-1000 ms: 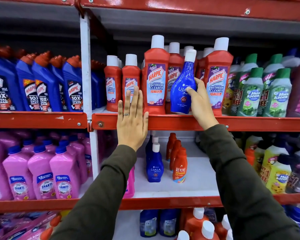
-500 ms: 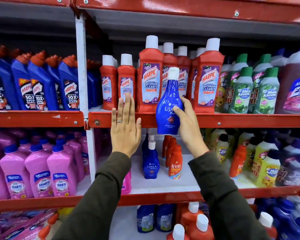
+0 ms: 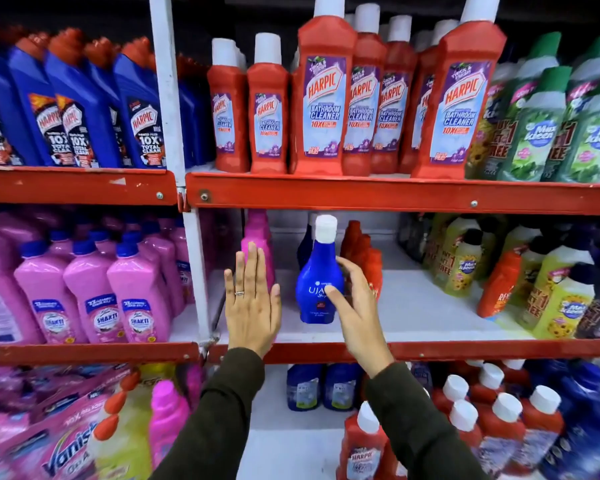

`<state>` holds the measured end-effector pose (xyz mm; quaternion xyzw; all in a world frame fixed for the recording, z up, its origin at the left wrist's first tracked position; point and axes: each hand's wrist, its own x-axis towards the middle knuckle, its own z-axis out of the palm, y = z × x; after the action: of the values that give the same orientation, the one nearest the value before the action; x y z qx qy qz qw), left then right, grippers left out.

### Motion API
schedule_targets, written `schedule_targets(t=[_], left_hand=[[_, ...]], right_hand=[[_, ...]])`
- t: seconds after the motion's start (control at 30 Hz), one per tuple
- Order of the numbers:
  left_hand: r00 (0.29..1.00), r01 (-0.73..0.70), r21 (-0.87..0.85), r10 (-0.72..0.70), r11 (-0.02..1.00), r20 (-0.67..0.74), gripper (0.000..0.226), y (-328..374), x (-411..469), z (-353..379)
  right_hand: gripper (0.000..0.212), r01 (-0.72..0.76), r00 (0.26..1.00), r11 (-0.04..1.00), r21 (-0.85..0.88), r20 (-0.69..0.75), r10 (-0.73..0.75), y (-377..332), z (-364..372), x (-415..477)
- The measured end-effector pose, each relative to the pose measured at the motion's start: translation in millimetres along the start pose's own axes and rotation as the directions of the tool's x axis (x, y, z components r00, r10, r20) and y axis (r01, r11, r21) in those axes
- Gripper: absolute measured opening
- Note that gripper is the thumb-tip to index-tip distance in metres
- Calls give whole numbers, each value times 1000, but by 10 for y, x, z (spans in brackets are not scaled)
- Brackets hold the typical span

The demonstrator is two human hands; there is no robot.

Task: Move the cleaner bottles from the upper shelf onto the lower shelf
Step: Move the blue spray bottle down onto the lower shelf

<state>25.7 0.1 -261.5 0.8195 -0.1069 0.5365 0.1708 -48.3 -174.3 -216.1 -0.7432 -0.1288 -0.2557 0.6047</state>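
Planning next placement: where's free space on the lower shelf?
Bare white board lies between the orange bottles beside the blue Ujala bottle and the yellow Max Kleen bottles. Left of Ujala, the left hand and pink bottle crowd it.

Blue white-capped bottle (image 3: 317,282) upright on lower shelf (image 3: 413,315).

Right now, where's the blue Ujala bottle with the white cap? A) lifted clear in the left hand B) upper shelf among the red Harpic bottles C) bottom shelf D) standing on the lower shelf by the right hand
D: the blue Ujala bottle stands upright on the lower shelf, with the right hand open around it.
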Motion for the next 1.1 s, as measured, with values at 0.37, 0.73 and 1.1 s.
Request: schedule_targets(t=[0.37,0.73,1.1], left_hand=[[993,61,-21,-59,998,107,69,-156,-692,337],[991,28,39,-33,999,132,68,-219,-760,446],[988,51,-11,-49,999,147,78,-155,-741,356]], right_hand=[[45,-172,984,980,-99,24,175,691,113,-34],[49,-179,983,976,-124,24,183,812,169,-27],[51,-149,986,984,-96,62,156,863,130,-40]])
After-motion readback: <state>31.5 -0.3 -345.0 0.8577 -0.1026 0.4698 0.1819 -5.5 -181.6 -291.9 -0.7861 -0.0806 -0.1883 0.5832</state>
